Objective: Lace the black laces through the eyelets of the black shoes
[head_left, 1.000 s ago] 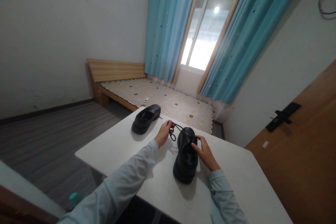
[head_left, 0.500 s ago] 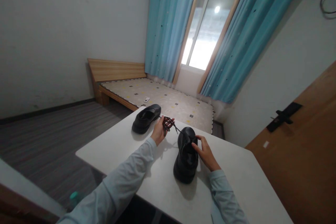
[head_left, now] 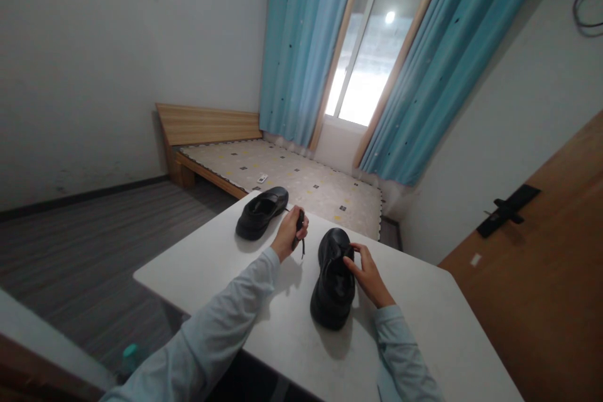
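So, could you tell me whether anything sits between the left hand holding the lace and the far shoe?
Nothing visible does. The left hand, closed on the bunched lace, is beside the far shoe, with only bare table between them.

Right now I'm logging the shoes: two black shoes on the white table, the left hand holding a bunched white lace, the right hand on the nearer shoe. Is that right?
Not quite: the lace bunched in the left hand is black, not white, as the head view shows. The rest stands: two black shoes on the white table, with the right hand on the nearer shoe.
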The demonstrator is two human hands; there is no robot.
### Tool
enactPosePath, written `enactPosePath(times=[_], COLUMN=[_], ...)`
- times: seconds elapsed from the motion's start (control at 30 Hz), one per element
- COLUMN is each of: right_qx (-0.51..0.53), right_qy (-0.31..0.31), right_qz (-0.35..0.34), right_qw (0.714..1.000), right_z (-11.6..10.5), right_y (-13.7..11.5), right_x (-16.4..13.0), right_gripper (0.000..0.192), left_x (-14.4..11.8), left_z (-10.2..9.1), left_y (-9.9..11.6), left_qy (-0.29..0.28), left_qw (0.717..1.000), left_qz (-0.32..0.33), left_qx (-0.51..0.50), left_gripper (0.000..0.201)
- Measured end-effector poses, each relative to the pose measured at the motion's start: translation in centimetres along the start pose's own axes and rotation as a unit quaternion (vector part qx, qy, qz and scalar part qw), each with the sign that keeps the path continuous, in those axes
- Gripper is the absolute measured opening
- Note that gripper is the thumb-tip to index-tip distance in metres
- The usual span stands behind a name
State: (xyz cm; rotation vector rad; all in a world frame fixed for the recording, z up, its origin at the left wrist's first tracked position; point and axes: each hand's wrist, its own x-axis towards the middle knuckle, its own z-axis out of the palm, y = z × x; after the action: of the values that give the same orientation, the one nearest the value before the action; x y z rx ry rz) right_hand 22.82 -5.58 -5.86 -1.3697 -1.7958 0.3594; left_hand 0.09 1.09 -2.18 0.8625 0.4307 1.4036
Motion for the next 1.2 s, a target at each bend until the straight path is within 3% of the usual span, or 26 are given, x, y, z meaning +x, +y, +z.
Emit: enactPosePath(times=[0.2, 0.27, 0.33, 0.5, 0.63, 0.73, 0.87, 1.0, 1.2], right_qx=[0.001, 0.002, 0.002, 0.002, -0.003, -0.004, -0.003, 0.000, 0.004], right_qy=[0.000, 0.005, 0.008, 0.007, 0.001, -0.003, -0.005, -0.004, -0.006], right_qz=[0.003, 0.003, 0.002, 0.002, 0.005, 0.006, 0.008, 0.002, 0.006], right_qw=[1.000, 1.000, 1.000, 1.000, 1.000, 1.000, 1.000, 1.000, 1.000], right_z=[0.1, 0.1, 0.2, 0.2, 0.1, 0.1, 0.1, 0.2, 0.1], right_y=[0.0, 0.1, 0.2, 0.1, -0.1, -0.1, 0.1, 0.4, 0.3], right_x=[0.1, 0.2, 0.2, 0.2, 0.2, 0.2, 0.2, 0.1, 0.1], right_gripper=[0.040, 0.040, 0.040, 0.040, 0.041, 0.041, 0.040, 0.040, 0.041], left_x=[-0.3, -0.3, -0.2, -0.1, -0.3, -0.3, 0.1, 0.4, 0.6], left_z=[0.3, 0.3, 0.1, -0.6, -1.2, -1.8, -2.5, -2.9, -2.8], left_y=[-1.3, -1.7, -1.9, -2.2, -2.3, -2.0, -1.1, -0.3, -0.2], left_qy=[-0.063, -0.060, -0.071, -0.135, -0.139, -0.119, -0.023, 0.085, 0.102], left_qw=[0.986, 0.971, 0.942, 0.820, 0.678, 0.614, 0.594, 0.604, 0.621], left_qz=[-0.032, -0.033, -0.007, 0.116, 0.145, 0.157, 0.151, 0.111, 0.145], left_qx=[0.149, 0.228, 0.327, 0.544, 0.707, 0.764, 0.790, 0.785, 0.764], left_gripper=[0.025, 0.016, 0.022, 0.033, 0.024, 0.017, 0.017, 0.023, 0.019])
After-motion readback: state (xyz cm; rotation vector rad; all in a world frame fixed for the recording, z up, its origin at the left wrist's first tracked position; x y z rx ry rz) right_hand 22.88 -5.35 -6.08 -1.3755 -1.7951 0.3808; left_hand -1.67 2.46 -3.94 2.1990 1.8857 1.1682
